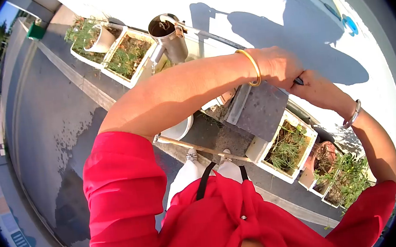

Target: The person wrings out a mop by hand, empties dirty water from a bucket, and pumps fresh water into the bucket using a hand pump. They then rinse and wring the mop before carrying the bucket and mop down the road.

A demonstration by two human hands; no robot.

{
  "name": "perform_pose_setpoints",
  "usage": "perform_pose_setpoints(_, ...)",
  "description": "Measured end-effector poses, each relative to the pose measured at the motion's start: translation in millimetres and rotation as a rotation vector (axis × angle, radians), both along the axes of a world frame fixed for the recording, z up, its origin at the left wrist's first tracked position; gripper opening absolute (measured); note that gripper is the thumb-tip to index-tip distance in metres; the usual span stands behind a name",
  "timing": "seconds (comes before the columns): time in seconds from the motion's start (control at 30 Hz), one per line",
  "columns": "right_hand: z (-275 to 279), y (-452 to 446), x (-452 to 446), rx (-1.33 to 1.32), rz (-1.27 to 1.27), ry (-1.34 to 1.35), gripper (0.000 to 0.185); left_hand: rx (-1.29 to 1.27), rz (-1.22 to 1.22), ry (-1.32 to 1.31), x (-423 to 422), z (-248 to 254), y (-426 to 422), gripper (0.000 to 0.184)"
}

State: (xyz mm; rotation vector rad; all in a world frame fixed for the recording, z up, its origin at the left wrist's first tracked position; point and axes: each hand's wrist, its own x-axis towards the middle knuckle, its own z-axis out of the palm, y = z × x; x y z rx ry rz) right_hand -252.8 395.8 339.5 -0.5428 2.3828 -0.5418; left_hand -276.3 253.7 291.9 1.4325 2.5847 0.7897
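Note:
Both my hands are closed around the handle of a long-handled metal water dipper (176, 49). My left hand (277, 65), below a gold bangle, grips the handle farther up. My right hand (316, 87), with a silver bangle at the wrist, is at the handle's dark end. The dipper's cylindrical cup hangs out to the left, tilted, and a thin stream of water falls from its spout. Under it is a white planter box, partly hidden by my left forearm. Another white planter box (143, 76) with grass-like plants stands just left of the cup.
A grey slab (265, 106) lies below my hands. By my feet are a white bucket (178, 131) and a wooden pole (205, 149). More planters (288, 174) and a terracotta pot (325, 152) line the white wall (263, 5). Wet patches mark the pavement (43, 132) at left.

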Motion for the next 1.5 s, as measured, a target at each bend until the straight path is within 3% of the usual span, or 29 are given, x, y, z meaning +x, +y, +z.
perform_pose_setpoints(0.07,0,0,-4,0.001,-0.012,-0.024,0.023,-0.084,0.034,-0.198,0,29,-6,0.014)
perform_pose_setpoints(0.13,-49,18,-10,-0.128,0.033,0.062,0.022,-0.158,0.02,-0.11,-3,-2,5,0.015)
perform_pose_setpoints(0.17,-64,23,-3,-0.259,-0.098,0.086,0.021,-0.22,0.015,-0.006,-6,-17,10,0.015)
perform_pose_setpoints(0.27,-63,27,-24,-0.042,-0.019,-0.016,0.021,-0.135,0.079,0.022,-18,-40,19,0.014)
perform_pose_setpoints(0.37,-97,40,-38,-0.099,-0.033,-0.053,0.018,-0.15,0.081,0.053,-25,-64,28,0.012)
perform_pose_setpoints(0.47,-141,49,-45,-0.342,0.021,-0.022,0.013,-0.171,0.072,0.074,-33,-87,29,0.011)
perform_pose_setpoints(0.63,-208,50,-56,-0.254,0.078,-0.099,0.022,-0.238,0.094,0.06,-38,-137,29,0.009)
perform_pose_setpoints(0.7,-247,44,-56,-0.523,0.193,0.15,0.015,-0.315,0.054,0.081,-37,-155,22,0.009)
perform_pose_setpoints(0.8,-284,13,-47,-0.745,0.151,0.336,0.016,-0.49,0.039,-0.017,-33,-169,8,0.009)
perform_pose_setpoints(0.9,-323,-14,-30,-0.773,0.022,0.318,0.016,-0.659,0.067,-0.105,-31,-211,0,0.009)
perform_pose_setpoints(0.97,-336,-10,-30,-0.701,0.042,0.359,0.017,-0.648,0.052,-0.01,-29,-210,-4,0.009)
perform_pose_setpoints(1.03,-308,-3,-28,-0.606,0.049,0.409,0.018,-0.619,0.022,0.094,-24,-189,-4,0.01)
perform_pose_setpoints(1.1,-252,10,-22,-0.318,-0.185,-0.145,0.021,-0.438,0.044,0.107,-16,-157,1,0.01)
perform_pose_setpoints(1.2,-198,17,0,-0.363,-0.146,0.059,0.023,-0.341,0.037,0.151,-5,-118,2,0.009)
perform_pose_setpoints(1.27,-117,18,8,-0.152,-0.096,-0.05,0.023,-0.256,-0.014,0.073,5,-79,5,0.009)
perform_pose_setpoints(1.3,-76,12,5,0.081,-0.109,-0.194,0.025,-0.249,-0.023,0.073,5,-57,6,0.009)
perform_pose_setpoints(1.37,-30,9,3,-0.062,-0.053,-0.153,0.027,-0.115,-0.081,-0.197,0,-17,3,0.011)
perform_pose_setpoints(1.4,-26,5,1,-0.061,-0.059,-0.145,0.027,-0.161,-0.052,-0.302,-4,-2,2,0.014)
perform_pose_setpoints(1.47,-30,1,-2,0.014,-0.17,-0.23,0.021,-0.216,-0.057,-0.187,-6,-22,5,0.015)
perform_pose_setpoints(1.5,-74,12,11,-0.253,-0.185,0.03,0.022,-0.268,-0.06,-0.085,-5,-33,9,0.016)
